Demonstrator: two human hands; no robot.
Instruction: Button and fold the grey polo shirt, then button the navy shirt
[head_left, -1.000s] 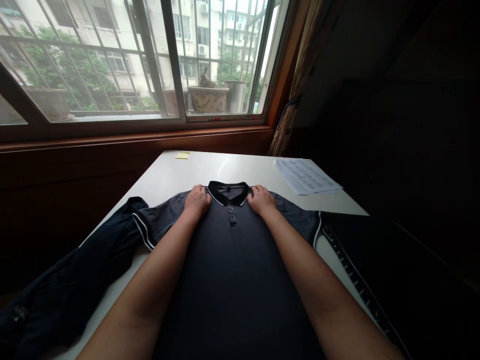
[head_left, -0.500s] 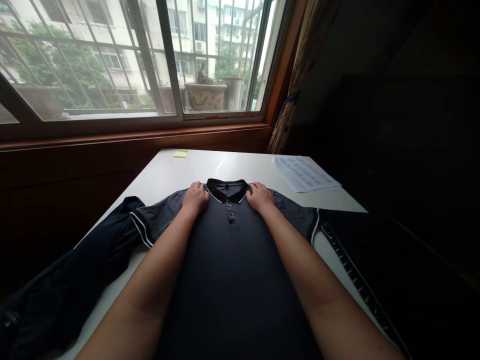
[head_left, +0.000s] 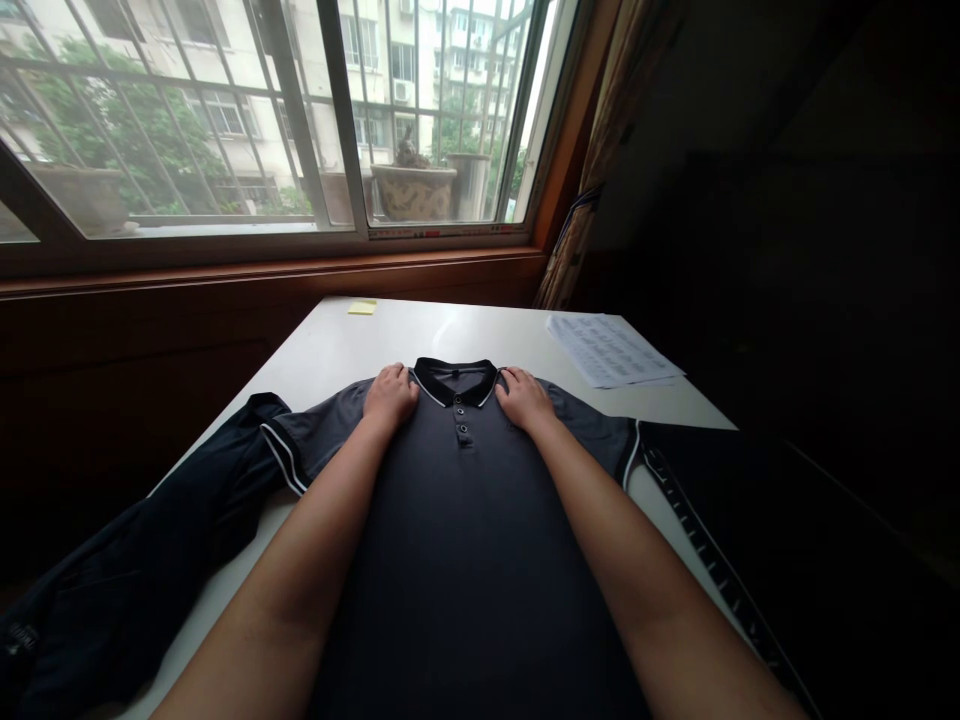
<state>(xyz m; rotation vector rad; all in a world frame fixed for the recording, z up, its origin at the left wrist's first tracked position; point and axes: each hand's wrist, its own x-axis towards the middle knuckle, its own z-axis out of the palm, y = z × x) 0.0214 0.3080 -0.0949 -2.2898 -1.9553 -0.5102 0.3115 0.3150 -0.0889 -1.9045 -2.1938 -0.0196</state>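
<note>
A dark grey polo shirt [head_left: 465, 540] lies spread front up, its black collar with a white edge pointing to the window and its short sleeves out to both sides. On the shoulder left of the collar, my left hand [head_left: 391, 394] is closed with its fingers curled over the seam. My right hand [head_left: 525, 397] grips the other shoulder the same way, close to the collar. Both hands' fingertips are partly hidden by the cloth edge and the knuckles. The forearms lie above the shirt's sides.
The shirt rests on a white table [head_left: 450, 330]. A dark navy garment [head_left: 150, 560] lies at the left, a black one with a pale-marked edge [head_left: 750, 500] at the right. Printed papers [head_left: 615, 350] and yellow sticky notes [head_left: 362, 308] sit toward the back, below a barred window [head_left: 442, 130].
Both hands keep their places on the shirt's shoulders. The whole view has shifted slightly, and the shirt looks unmoved on the table.
</note>
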